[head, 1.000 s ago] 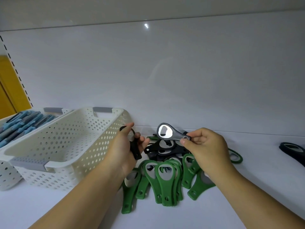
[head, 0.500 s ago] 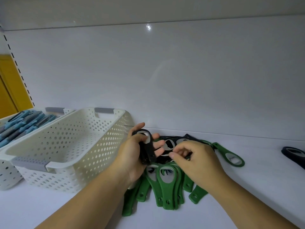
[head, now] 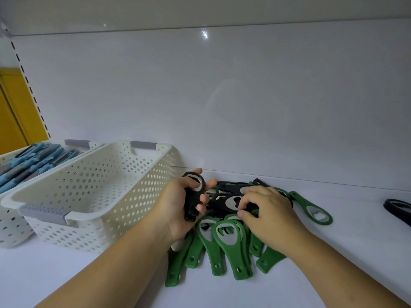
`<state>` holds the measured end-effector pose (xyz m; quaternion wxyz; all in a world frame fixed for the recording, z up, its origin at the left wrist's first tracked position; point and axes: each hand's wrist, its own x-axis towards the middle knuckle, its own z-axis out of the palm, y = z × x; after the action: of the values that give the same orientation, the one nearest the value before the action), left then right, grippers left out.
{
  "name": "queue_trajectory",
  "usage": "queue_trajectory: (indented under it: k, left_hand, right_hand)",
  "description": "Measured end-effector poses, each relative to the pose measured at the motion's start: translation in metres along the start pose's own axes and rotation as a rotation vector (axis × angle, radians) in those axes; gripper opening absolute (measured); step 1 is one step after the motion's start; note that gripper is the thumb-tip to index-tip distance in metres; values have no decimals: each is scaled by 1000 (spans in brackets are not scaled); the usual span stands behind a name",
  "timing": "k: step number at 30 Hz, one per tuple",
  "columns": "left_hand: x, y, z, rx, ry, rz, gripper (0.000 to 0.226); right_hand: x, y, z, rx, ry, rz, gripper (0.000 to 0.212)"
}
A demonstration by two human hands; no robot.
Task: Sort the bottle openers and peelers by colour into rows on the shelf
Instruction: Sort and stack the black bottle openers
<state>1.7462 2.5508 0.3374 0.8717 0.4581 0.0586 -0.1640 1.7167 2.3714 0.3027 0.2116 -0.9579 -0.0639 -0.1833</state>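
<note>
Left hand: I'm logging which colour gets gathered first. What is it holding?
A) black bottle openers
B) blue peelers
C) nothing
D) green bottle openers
A: the left hand grips black bottle openers, its fingers curled round their handles, while the green bottle openers lie on the shelf.

On the white shelf (head: 333, 252), I see the white perforated plastic basket (head: 133, 207) left of the green plastic bottle-opener pile (head: 239, 261). Black plastic openers (head: 229, 187) lie behind the pile. A second basket (head: 13, 227), farthest left, holds blue peelers (head: 37, 161).
</note>
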Motion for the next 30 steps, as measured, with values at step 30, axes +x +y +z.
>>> queue_trajectory:
  k: [30]
  left_hand:
    - [-14,-3,-1,426,-573,-44,52]
  right_hand:
    - [-15,-26,-15,477,477,-98,7]
